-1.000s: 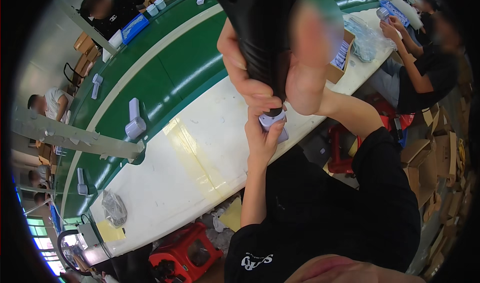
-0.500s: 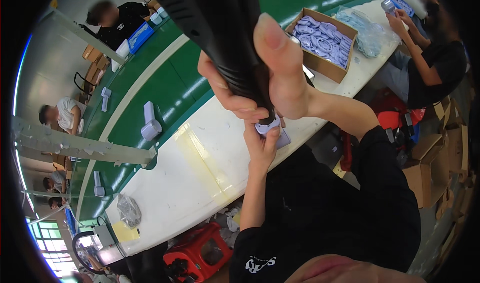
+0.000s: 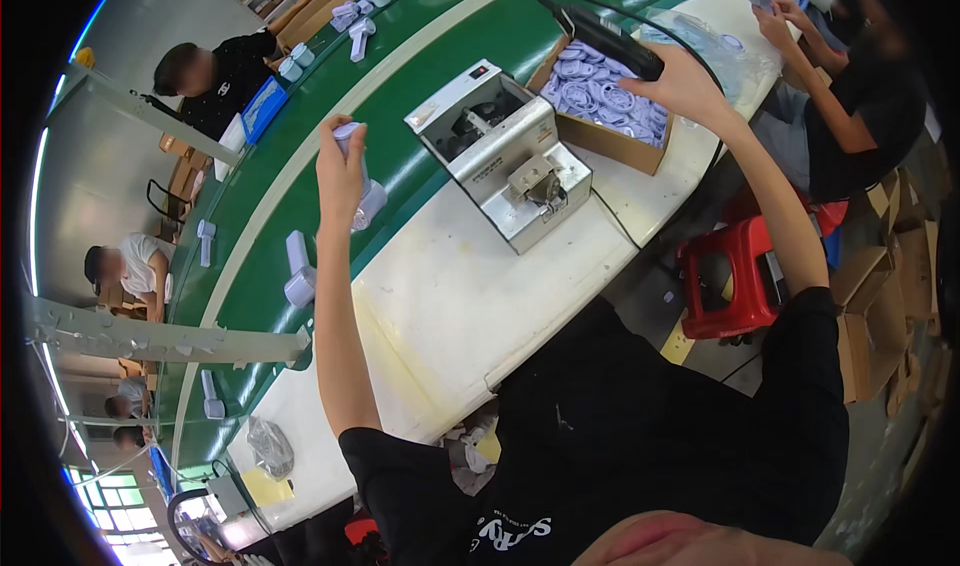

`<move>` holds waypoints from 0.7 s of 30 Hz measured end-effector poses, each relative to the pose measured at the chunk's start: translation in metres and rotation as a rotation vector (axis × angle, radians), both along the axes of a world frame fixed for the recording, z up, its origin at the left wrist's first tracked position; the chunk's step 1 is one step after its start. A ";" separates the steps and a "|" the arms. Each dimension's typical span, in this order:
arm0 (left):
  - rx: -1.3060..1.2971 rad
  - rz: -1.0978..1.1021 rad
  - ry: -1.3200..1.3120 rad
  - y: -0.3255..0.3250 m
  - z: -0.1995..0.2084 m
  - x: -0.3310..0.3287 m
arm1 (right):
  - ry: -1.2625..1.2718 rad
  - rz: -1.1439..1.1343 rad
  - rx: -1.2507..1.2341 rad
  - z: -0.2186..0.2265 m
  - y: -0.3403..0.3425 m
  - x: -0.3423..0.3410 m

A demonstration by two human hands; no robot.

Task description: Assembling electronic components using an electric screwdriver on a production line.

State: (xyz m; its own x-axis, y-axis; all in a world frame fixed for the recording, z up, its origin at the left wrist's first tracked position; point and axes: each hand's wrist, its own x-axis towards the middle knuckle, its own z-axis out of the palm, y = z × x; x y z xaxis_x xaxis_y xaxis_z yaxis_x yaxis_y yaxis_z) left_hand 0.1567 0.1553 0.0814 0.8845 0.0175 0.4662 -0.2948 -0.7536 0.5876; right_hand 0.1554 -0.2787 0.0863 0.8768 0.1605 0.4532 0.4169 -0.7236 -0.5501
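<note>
Left hand (image 3: 340, 171) is up over the green conveyor belt (image 3: 420, 86), fingers curled tight around a small pale lavender plastic part (image 3: 362, 181), its rounded end poking out below the palm. Right hand (image 3: 685, 86) is stretched far out to the other side, wrapped around the grip of a black electric screwdriver (image 3: 600, 34), cable (image 3: 640, 1) looping off the back of it. That tool hangs right above an open cardboard box (image 3: 600, 131) packed with round lavender plastic pieces (image 3: 600, 91). Between the two arms, on the white bench (image 3: 450, 306), sits a grey metal screw feeder (image 3: 505, 161), lid open, touched by neither hand. More lavender parts ride the belt, one standing pair (image 3: 298, 271) just beside the left forearm. A red plastic stool (image 3: 735, 276) sits below the bench edge. Other workers line the belt; a person in black (image 3: 850, 116) at right handles a small part.
</note>
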 end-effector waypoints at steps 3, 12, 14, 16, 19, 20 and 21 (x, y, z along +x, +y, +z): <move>0.042 0.025 0.049 0.039 -0.020 0.037 | 0.016 -0.128 -0.130 -0.017 -0.038 0.017; 0.472 0.682 0.643 0.163 -0.080 -0.022 | 0.219 -0.226 -0.398 -0.043 -0.073 0.056; 0.482 0.607 0.580 0.167 -0.081 -0.032 | 0.199 -0.216 -0.480 -0.052 -0.071 0.059; 0.491 0.445 0.447 0.168 -0.081 -0.041 | 0.183 -0.252 -0.500 -0.055 -0.068 0.064; 0.340 0.380 0.293 0.163 -0.074 -0.060 | 0.105 -0.281 -0.446 -0.055 -0.060 0.063; 0.264 0.343 0.219 0.160 -0.070 -0.065 | 0.038 -0.288 -0.385 -0.055 -0.057 0.061; 0.262 0.335 0.217 0.149 -0.062 -0.068 | -0.029 -0.303 -0.326 -0.054 -0.059 0.056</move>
State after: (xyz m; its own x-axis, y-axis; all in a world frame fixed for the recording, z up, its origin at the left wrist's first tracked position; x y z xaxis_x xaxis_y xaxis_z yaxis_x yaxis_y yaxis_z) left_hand 0.0890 0.3039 0.0194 0.9276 0.2251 0.2981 0.0984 -0.9171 0.3863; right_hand 0.2115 -0.3373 0.0324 0.8941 0.0366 0.4464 0.1710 -0.9490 -0.2647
